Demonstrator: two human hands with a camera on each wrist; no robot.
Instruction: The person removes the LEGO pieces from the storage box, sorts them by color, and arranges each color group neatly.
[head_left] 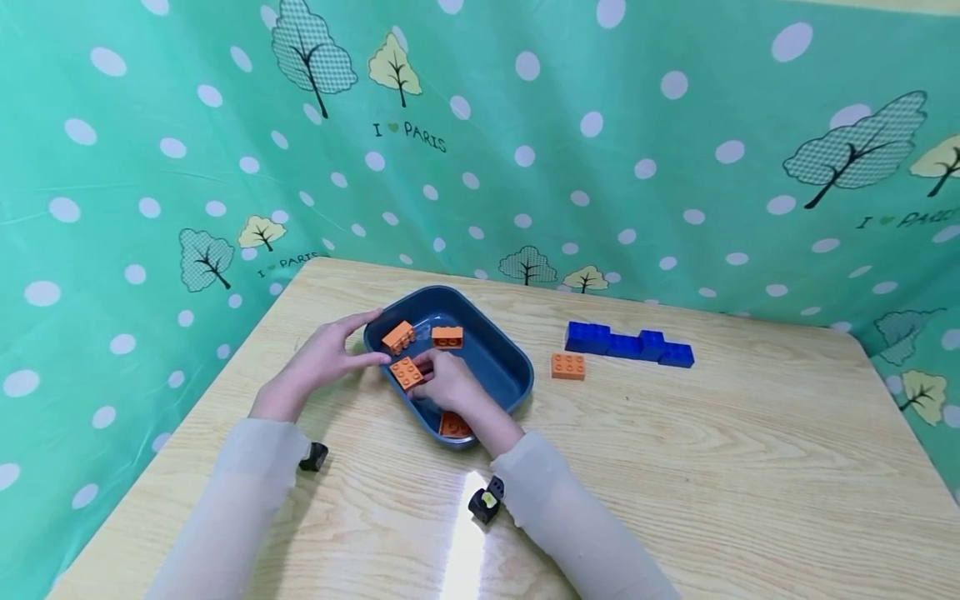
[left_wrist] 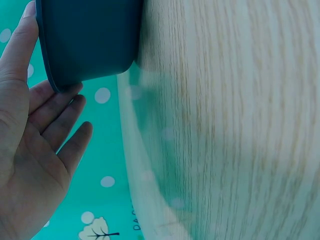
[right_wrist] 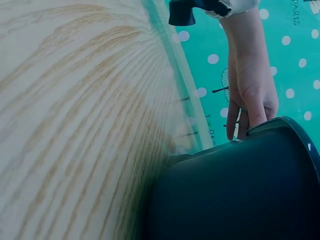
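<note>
Apparently picking or placing, I can't tell which, the right hand (head_left: 450, 385) pinches an orange brick (head_left: 406, 372) at the left side of the tub (head_left: 495, 367); the left hand (head_left: 318, 358) braces the tub, fingers spread, and the next move calls for clearing its edge

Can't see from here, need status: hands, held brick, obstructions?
Left hand against blue tray. Right hand gripping orange six-stud brick. Three other orange bricks inside tray; nothing visibly blocking.
</note>
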